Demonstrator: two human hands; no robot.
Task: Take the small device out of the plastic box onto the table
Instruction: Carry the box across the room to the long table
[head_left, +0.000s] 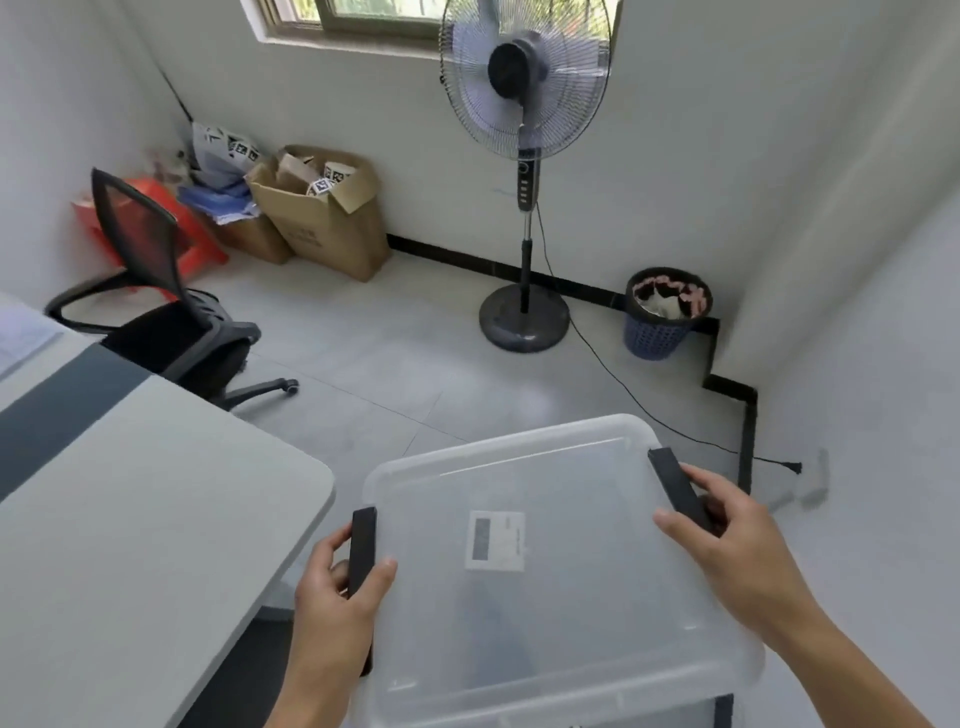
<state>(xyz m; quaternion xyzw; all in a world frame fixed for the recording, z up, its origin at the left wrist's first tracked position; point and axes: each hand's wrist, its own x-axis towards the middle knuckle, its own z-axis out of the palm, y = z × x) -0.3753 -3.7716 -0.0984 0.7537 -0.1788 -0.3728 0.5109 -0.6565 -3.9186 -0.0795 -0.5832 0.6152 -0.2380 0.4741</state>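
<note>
A clear plastic box (561, 613) with its lid on fills the lower middle of the head view, to the right of the table (130, 509). A white label sits on the lid. My left hand (337, 587) grips the black latch (362, 551) on the box's left side. My right hand (727, 535) grips the black latch (678, 488) on its right side. A dark blurred shape shows through the lid near the middle; I cannot tell what it is.
A black office chair (171, 322) stands behind the table's far corner. A pedestal fan (524, 156) stands by the far wall, its cable trailing over the floor. A blue waste bin (665, 312) is at the right, cardboard boxes (322, 213) in the corner.
</note>
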